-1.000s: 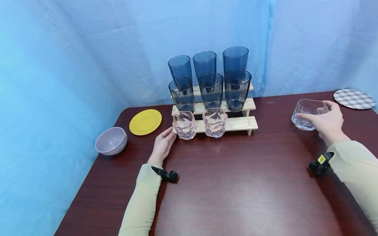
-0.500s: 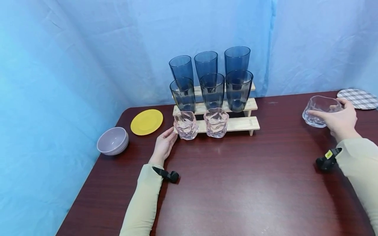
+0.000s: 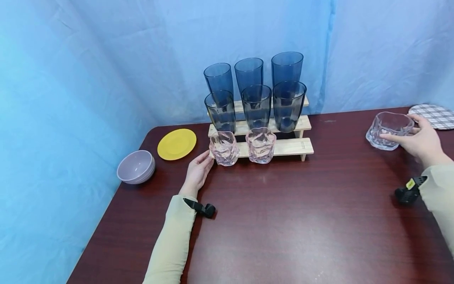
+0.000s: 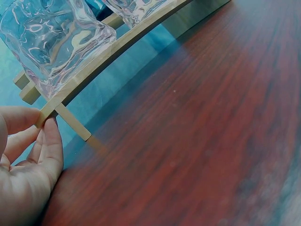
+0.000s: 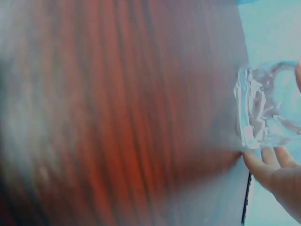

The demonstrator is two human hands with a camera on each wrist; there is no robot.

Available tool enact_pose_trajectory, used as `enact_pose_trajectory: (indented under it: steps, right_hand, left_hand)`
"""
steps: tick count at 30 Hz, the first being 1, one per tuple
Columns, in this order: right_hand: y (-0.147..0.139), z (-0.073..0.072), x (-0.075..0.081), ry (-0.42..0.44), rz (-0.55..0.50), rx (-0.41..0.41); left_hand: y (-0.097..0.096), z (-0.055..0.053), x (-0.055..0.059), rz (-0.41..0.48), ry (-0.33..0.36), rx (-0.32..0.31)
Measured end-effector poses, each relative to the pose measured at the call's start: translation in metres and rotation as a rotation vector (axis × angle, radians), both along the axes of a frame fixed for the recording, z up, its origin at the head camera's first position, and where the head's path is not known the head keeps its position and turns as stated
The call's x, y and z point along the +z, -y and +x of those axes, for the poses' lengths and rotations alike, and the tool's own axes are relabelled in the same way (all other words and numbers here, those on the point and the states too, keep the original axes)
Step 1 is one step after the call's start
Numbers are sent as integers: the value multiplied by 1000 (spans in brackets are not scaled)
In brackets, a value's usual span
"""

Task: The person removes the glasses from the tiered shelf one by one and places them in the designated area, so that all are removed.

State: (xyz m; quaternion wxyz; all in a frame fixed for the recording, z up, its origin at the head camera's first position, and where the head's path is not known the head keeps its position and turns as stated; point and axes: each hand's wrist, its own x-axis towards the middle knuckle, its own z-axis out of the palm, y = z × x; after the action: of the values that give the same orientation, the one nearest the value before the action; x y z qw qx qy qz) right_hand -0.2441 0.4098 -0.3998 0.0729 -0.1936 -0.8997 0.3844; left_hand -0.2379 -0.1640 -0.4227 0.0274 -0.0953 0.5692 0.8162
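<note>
My left hand [image 3: 197, 172] pinches the left end of the lowest step of a wooden riser rack [image 3: 292, 146]; the left wrist view shows thumb and fingertips on the wood end [image 4: 46, 113]. Two pink-tinted wavy glasses [image 3: 224, 149] sit on that step. At the right back, a clear wavy glass tumbler [image 3: 388, 130] stands upright near the table edge. My right hand [image 3: 427, 144] is at its right side, thumb in front and fingers behind, spread loosely. In the right wrist view, fingertips lie right beside the tumbler [image 5: 256, 108].
Several tall dark-blue glasses [image 3: 289, 108] stand on the rack's two upper steps. A yellow plate [image 3: 176, 144] and a lilac bowl [image 3: 136, 167] sit at the left. Beyond the right hand lies a checked round mat [image 3: 434, 116]. A blue curtain [image 3: 170, 63] hangs behind the table [image 3: 276, 221].
The right hand carried the clear tumbler to the right and back, then slid rightward off it while the tumbler stayed nearly in place. The left hand kept its pinch on the rack.
</note>
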Motion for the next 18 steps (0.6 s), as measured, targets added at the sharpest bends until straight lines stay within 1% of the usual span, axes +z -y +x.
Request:
enact_pose_trajectory:
  steps: [2,3,6,11,12,15,17,18]
  right_hand:
    - [-9,-5,-6,5,33,6]
    - [-13,-7,-9,-1,30,12]
    - [-21,-15,-17,2,60,-6]
    - [-32,-28,-31,-4,36,-50]
    - [-28,-27,-27,-3,22,-54]
    - [-31,-33,-31,-14,4,-69]
    - [-26,-32,-27,-12,-5,-85]
    - [-21,-29,-22,-16,-13,-90]
  left_hand:
    - [-1,0,0,11,-4,8]
    - [-1,-1,-1,12,-8,8]
    - [-1,-1,-2,15,-11,10]
    - [0,-2,-5,-7,-14,6]
    - [0,-2,-5,-13,-15,6]
    - [1,-3,-5,-9,-19,10]
    - [0,-3,-5,-5,-20,8]
    - [0,-2,-5,-4,-20,7]
